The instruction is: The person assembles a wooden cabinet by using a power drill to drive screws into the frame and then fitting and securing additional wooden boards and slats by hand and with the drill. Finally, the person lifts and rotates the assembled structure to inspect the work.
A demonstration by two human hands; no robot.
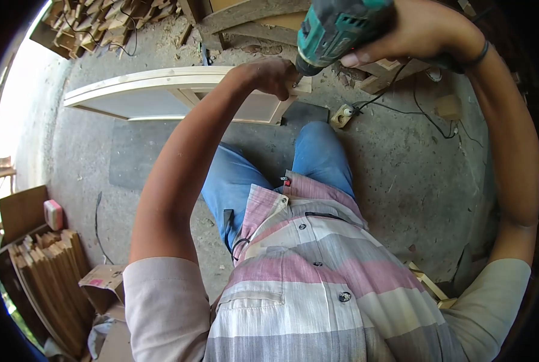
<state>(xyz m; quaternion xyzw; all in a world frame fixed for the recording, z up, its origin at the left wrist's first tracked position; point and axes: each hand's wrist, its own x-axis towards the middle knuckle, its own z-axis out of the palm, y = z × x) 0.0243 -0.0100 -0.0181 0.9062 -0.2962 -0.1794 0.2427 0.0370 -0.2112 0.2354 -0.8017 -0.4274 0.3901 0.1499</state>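
Note:
My right hand (411, 33) is wrapped around the handle of a teal and black power drill (336, 33). The drill's chuck points down at the right end of a pale wooden frame (142, 78). A thin bit or screw shows just below the chuck, too small to tell which. My left hand (272, 77) is closed over that same end of the frame, right beside the drill tip, with its fingers partly hidden. The frame has light panels and lies across the floor in front of my knees.
A dark mat (139, 154) lies under the frame. A power cord (396, 111) runs over the concrete to the right, near a small wooden block with a white fitting (343, 114). Wood pieces (103, 21) are heaped at upper left, and boards (49, 271) stand at lower left.

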